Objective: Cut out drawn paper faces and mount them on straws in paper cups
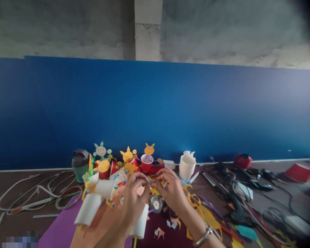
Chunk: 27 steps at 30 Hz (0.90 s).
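My left hand [137,191] is closed in a pinch at mid-table, with a small pale piece at its fingertips, too small to name. Close beside it my right hand [172,189] has its fingers curled together, and what they hold cannot be made out. Beneath the hands are a round metal tin [156,202] and paper scraps [159,233]. A white paper cup [141,222] lies partly behind my left wrist. Further left lie more white paper cups, one of them tipped over [88,209]. Paper animal faces, one orange [149,150], stand in red cups [146,163] behind.
A white cup [187,167] stands behind my right hand. At right are a black glue gun [237,210], tangled cables [270,210] and a red cup [301,172]. White cables [38,191] and a green-and-grey container [79,165] are left. A blue partition [155,110] closes the back.
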### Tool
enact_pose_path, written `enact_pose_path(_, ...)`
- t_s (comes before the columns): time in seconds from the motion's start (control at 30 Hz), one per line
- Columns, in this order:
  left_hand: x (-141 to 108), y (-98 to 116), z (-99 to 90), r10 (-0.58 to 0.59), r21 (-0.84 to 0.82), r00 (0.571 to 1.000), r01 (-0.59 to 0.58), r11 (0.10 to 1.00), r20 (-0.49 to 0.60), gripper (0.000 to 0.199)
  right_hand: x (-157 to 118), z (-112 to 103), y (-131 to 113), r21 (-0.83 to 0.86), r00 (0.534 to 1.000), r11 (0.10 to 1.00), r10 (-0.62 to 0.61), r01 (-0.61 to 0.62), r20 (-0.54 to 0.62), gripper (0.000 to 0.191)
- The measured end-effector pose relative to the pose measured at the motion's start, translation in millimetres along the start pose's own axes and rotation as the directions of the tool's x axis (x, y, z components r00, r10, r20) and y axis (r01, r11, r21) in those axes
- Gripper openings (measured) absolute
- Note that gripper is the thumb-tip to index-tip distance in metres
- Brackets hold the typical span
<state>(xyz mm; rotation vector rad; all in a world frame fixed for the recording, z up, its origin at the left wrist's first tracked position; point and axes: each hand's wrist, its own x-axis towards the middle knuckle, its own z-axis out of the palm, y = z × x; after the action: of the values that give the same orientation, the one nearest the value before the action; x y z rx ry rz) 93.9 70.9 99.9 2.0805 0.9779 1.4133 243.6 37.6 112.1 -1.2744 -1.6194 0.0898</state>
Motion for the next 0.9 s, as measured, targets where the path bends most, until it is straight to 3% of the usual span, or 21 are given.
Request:
enact_pose_path(0.23, -1, -1, 0.3, 0.015, 0.038, 1.0, -0.015, 0.999, -0.007, 0.016, -3, -1, -11, -0.166, 0.993, 0.982, -0.082, 0.095, 0.082, 0.016)
enact_pose_path(0.43, -1, 2, -1.1, 0.011, 0.03, 1.0, -0.011, 1.0, 0.013, 0.015, -5, -1, -14, -0.201, 0.99, 0.973, -0.094, 0.114, 0.105, 0.016)
enact_pose_path(0.77, -2, 3, 0.7, -0.005, 0.005, 0.999, 0.005, 1.0, 0.043, 0.013, -4, 2, -6, -0.061, 0.999, 0.998, -0.004, 0.006, 0.037, 0.017)
enact_pose_path(0.9, 0, 3, -0.7, 0.008, 0.032, 1.0, -0.008, 0.999, 0.022, 0.016, -2, -1, -4, -0.046, 0.996, 0.999, -0.019, 0.022, 0.083, 0.015)
